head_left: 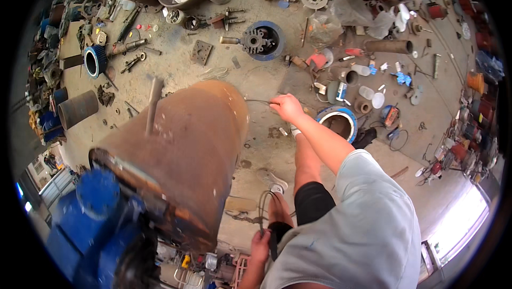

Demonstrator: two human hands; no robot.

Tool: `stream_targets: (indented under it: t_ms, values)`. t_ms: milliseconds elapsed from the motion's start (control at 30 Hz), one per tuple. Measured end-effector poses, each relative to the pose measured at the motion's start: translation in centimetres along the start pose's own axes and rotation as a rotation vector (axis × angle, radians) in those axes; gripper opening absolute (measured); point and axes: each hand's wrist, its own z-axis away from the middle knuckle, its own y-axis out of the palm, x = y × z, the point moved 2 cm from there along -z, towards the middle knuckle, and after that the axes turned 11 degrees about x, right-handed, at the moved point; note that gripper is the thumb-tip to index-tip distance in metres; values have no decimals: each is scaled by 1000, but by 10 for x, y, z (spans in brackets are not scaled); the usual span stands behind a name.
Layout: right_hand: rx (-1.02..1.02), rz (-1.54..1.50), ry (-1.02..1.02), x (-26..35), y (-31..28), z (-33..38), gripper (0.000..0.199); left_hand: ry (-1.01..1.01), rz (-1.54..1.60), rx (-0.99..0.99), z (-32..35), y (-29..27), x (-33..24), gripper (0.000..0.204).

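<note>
The right hand (287, 107) was pinched shut on a thin wire (260, 101), which ran toward 9 o'clock and met the rim of the large rusty pipe (186, 150) just beside the knuckles. The left hand (261, 246), low at 6 o'clock of the picture, was closed around a loop of dark cable (265, 209) that rose toward 12 o'clock from the fist. The pipe lay tilted, its lower end at 7 o'clock clamped in a blue machine (90, 225). Past the right hand, at 3 o'clock, a blue-rimmed ring (337, 112) lay on the concrete floor (256, 75); at 12 o'clock sat a blue motor housing (265, 40) among scattered metal parts.
</note>
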Motion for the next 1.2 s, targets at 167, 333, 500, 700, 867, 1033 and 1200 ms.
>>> stream_targets:
  t_ms: [167, 333, 500, 700, 867, 1033, 1200]
  values:
    - [-26, -132, 33, 113, -79, 205, 26, 276, 216, 251, 13, -41, 31, 17]
    - [-177, -574, 51, 263, -136, 419, 23, 386, 63, 400, 59, -68, 40, 11]
    - [-230, -560, -88, 398, -171, 576, 21, 553, 43, 488, 142, -73, 8, 18]
    - [-130, -770, -286, 475, -175, 683, 22, 657, 130, 611, 235, -85, -5, 28]
    - [62, -963, -467, 478, -159, 691, 22, 754, 354, 729, 309, -88, 5, 33]
    - [148, -1081, -364, 443, -124, 655, 29, 875, 511, 745, 371, -109, 25, 36]
    - [332, -1217, -213, 407, -63, 621, 29, 951, 396, 576, 412, -130, 39, 35]
